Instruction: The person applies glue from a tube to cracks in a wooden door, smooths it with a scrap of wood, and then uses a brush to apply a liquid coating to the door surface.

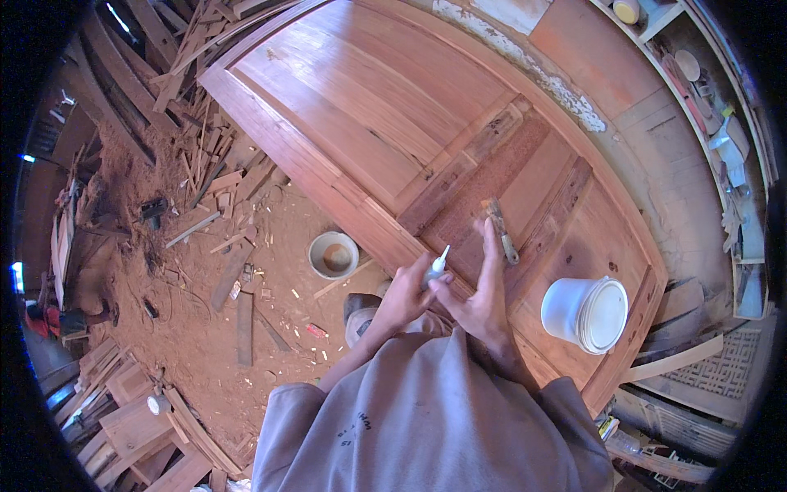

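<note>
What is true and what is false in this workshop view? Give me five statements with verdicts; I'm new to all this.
1. The left hand holds a small bottle. True.
2. The right hand is gripping the brush. False: that hand is open, and the brush lies on the wooden panel.
3. The white bucket has no lid. False: a lid covers it.
4. A pale, open container sits on the floor. True.
5. The white bucket stands on the floor. False: it is on the wooden panel.
</note>
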`<state>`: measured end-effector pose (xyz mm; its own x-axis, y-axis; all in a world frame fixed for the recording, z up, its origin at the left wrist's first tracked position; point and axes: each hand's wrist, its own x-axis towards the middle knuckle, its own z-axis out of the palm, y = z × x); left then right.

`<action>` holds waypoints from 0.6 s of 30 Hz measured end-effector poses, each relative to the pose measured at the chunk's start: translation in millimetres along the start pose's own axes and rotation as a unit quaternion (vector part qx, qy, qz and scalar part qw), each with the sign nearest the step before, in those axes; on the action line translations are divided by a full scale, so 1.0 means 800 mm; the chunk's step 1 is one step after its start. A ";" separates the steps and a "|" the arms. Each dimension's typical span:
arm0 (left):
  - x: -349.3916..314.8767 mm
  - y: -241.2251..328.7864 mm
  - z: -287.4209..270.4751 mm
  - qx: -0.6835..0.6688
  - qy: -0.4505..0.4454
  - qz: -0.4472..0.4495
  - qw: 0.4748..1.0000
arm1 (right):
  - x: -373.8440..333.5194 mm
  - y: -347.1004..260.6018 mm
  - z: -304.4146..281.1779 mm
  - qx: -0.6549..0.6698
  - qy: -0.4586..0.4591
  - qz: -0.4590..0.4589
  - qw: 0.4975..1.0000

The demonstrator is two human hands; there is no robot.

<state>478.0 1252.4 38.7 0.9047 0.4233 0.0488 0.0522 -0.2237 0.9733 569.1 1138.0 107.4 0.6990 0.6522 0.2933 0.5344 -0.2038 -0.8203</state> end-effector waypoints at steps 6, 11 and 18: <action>0.002 0.008 -0.002 0.021 -0.013 -0.032 0.999 | -0.001 0.009 -0.001 0.084 0.013 0.036 0.996; 0.000 0.012 0.002 0.001 0.010 -0.019 1.000 | -0.006 0.020 -0.008 -0.006 -0.042 -0.041 0.998; -0.007 0.006 0.004 0.033 -0.001 -0.032 0.999 | 0.001 0.012 0.000 0.013 -0.032 -0.004 0.999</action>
<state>474.7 1246.2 42.2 0.8995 0.4366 -0.0128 0.1370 -0.2543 0.9574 575.1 1136.2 99.6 0.6621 0.6995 0.2690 0.5266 -0.1789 -0.8311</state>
